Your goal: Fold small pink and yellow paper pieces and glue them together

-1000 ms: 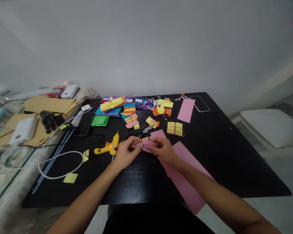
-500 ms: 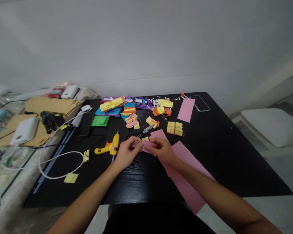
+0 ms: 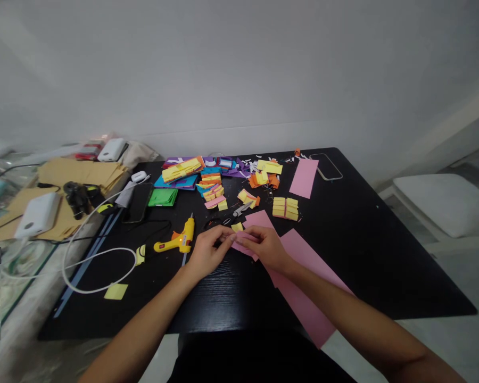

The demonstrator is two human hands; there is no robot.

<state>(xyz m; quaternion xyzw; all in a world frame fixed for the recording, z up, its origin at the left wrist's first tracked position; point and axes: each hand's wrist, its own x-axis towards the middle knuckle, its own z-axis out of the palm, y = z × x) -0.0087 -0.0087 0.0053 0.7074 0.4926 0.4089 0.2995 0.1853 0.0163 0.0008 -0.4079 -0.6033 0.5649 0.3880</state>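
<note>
On my left, a white power bank [image 3: 39, 215] lies on brown envelopes [image 3: 50, 178]. A white cable [image 3: 132, 250] loops onto the black table [image 3: 211, 303], its lower curve by a yellow note [image 3: 116, 291]. Next comes the yellow glue gun [image 3: 183, 236], lying on its side with its nozzle pointing away from me, just left of my left hand.

My left forearm [image 3: 151, 314] slants up and inward from the bottom edge. My left hand [image 3: 207, 252] is palm inward, fingers curled, thumb and fingertips closed on the pink piece [image 3: 245, 247]. That piece is between my 2 hands, in front of me, near the table's front half. Behind it lie the scissors [image 3: 242, 209] and a bit of yellow paper [image 3: 237, 227].

My right hand [image 3: 268, 250] comes in from the other side, knuckles up, thumb and fingers pinching the same piece; my 2 sets of fingertips nearly meet. My right forearm [image 3: 343, 308] angles down to the right, across a long pink sheet [image 3: 303, 298]. Beyond that hand sit a yellow bundle [image 3: 285, 208], a pink strip [image 3: 304, 178] and a phone case [image 3: 326, 167].
</note>
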